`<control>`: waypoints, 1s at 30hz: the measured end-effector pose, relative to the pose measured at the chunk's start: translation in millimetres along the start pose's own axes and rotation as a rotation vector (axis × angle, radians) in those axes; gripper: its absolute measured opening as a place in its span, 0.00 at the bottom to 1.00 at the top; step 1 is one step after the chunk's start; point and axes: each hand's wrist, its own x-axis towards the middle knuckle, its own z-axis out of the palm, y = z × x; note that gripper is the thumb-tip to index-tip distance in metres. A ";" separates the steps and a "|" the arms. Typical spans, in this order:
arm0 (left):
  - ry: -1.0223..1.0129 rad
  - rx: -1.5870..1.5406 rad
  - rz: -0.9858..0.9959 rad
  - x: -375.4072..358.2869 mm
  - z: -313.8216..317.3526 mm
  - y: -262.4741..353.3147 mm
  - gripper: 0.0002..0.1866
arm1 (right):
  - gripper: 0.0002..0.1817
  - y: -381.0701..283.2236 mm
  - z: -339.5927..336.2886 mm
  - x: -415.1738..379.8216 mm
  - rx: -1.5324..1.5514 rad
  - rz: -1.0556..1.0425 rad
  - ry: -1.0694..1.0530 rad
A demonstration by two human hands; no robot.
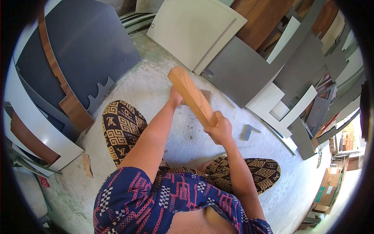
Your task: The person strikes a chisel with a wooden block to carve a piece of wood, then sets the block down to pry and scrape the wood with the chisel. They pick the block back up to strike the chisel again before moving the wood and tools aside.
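I hold a long light-brown wooden plank [191, 93] in front of me with both hands, tilted so its far end points up and left. My right hand [221, 128] grips its near end. My left hand [176, 96] is behind the plank's middle, fingers hidden by the wood, pressed against its far side. My knees in patterned brown-and-black shorts [122, 124] are spread below, over a pale concrete floor [156, 84].
Dark grey and wood-edged panels [83, 50] lean at the left. A cream board [191, 31] and grey and white offcuts [272, 78] lie stacked ahead and to the right. A small grey L-shaped scrap [248, 130] lies on the floor. Cardboard boxes [329, 183] stand far right.
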 end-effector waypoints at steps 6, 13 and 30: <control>0.015 0.531 -0.252 -21.0 6.3 69.8 0.18 | 0.25 -7.3 -25.7 1.0 0.334 0.032 0.164; 0.036 0.605 -0.176 -30.0 12.8 78.9 0.18 | 0.22 -15.5 -37.1 -4.9 0.342 -0.041 0.258; -0.014 0.599 -0.173 -27.0 11.0 62.1 0.20 | 0.29 -19.2 -16.8 -8.6 0.438 -0.055 0.167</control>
